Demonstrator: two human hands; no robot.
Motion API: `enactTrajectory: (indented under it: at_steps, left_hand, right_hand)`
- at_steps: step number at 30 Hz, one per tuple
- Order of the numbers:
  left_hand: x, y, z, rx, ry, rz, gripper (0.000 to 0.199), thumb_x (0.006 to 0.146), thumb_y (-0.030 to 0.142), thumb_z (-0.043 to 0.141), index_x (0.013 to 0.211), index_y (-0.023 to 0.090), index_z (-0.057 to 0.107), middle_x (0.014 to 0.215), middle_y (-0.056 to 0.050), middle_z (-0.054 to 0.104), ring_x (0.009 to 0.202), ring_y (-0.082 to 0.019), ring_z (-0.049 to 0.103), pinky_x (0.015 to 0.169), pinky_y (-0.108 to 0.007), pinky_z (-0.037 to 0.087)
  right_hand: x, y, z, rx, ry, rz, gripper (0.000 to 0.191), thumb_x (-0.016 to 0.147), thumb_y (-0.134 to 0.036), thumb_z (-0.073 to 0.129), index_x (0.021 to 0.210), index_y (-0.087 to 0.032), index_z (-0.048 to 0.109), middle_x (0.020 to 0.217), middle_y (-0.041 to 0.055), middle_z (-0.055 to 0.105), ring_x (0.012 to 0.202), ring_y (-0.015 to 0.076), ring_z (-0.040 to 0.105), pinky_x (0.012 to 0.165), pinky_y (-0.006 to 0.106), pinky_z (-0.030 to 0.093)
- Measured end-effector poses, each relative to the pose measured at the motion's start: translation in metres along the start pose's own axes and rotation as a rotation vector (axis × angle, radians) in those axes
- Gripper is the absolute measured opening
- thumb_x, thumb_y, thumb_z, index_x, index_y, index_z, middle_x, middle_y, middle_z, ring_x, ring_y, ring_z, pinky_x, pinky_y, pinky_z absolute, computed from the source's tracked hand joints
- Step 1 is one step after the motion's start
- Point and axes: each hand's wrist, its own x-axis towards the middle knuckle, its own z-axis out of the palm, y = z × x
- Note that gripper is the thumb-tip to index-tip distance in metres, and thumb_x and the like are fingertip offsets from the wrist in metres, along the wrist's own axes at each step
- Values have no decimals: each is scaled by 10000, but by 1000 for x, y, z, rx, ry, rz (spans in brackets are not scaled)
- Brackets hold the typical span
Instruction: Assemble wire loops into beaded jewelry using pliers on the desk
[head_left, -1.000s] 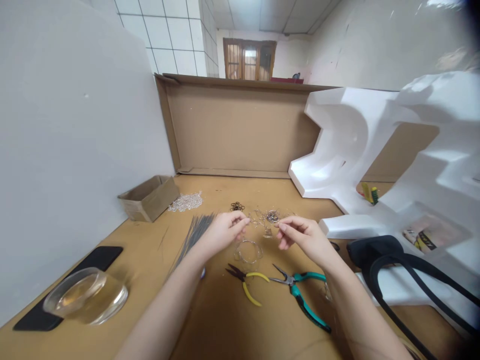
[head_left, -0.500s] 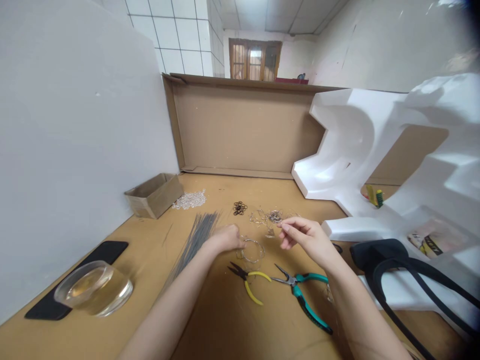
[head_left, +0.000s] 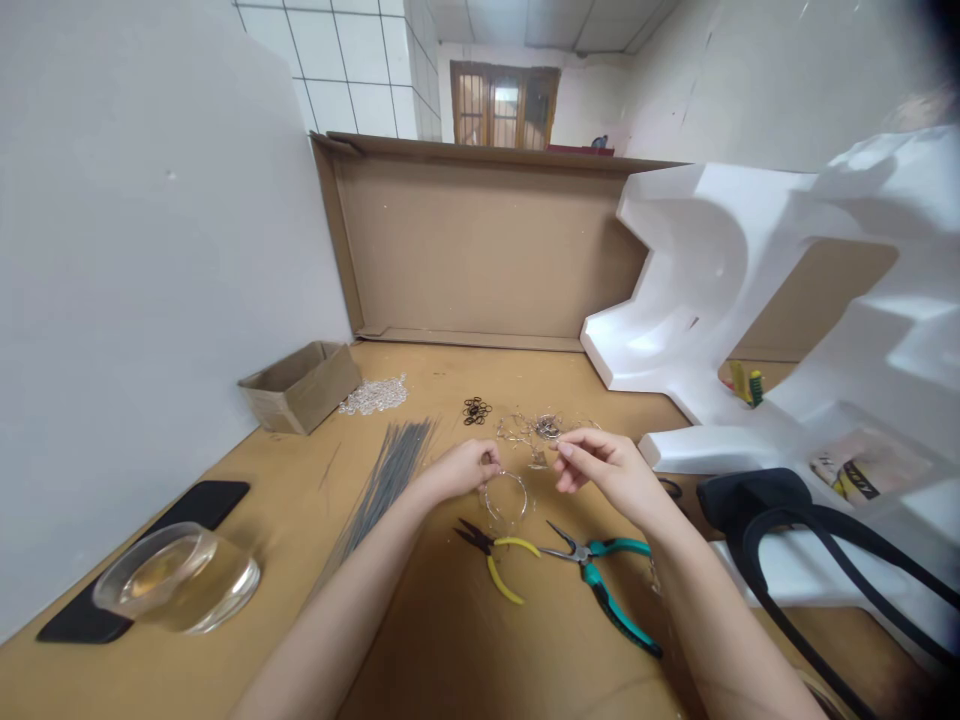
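Pinched fingers of my left hand [head_left: 469, 467] grip a thin wire ring [head_left: 507, 498] at its upper left edge; the ring hangs above the table. To its right my right hand [head_left: 596, 465] is closed, thumb against index finger, on something too small to make out. Between and behind the hands lies a tangle of silvery wire pieces [head_left: 547, 427]. Yellow-handled cutters [head_left: 495, 556] and teal-handled pliers [head_left: 600, 570] rest on the table below the hands, both with handles spread. A bundle of grey wires [head_left: 386, 490] lies beside my left forearm.
Black rings [head_left: 476, 410] and clear beads [head_left: 374, 394] lie farther back, near a small cardboard box [head_left: 300, 388]. At the left a cup of liquid [head_left: 180, 580] stands over a black phone [head_left: 82, 615]. White foam [head_left: 675, 280] and a black strapped object [head_left: 750, 500] occupy the right.
My left hand has risen slightly, lifting the wire ring, and its thumb now shows. My right hand keeps its pinch with little movement. The view has shifted slightly.
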Motion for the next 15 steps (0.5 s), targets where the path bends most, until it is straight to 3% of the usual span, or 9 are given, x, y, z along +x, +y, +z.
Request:
enactTrajectory:
  at_steps: [6, 9, 15]
  left_hand:
    - [-16, 34, -7, -214, -24, 143, 184, 805, 355, 474, 800, 174, 509, 680, 27, 541, 543, -91, 488, 533, -201, 391]
    - [-31, 57, -13, -132, 79, 217, 170, 820, 335, 467, 797, 178, 528, 679, 28, 524, 596, -98, 462, 568, -202, 369]
    - [-54, 84, -21, -36, 156, 270, 197, 860, 329, 420, 809, 185, 544, 662, 32, 509, 608, -101, 435, 572, -204, 339]
  right_hand:
    - [-1, 1, 2, 12, 30, 12, 317, 728, -461, 631, 813, -156, 611, 680, 6, 621, 523, 114, 617, 528, 255, 507]
    - [-3, -4, 5, 4, 34, 2, 310, 739, -460, 619, 810, -158, 609, 678, 3, 612, 526, 112, 613, 536, 256, 504]
    - [-12, -15, 7, -89, 36, -57, 263, 775, -432, 585, 794, -172, 615, 698, 5, 608, 563, 124, 618, 587, 277, 513]
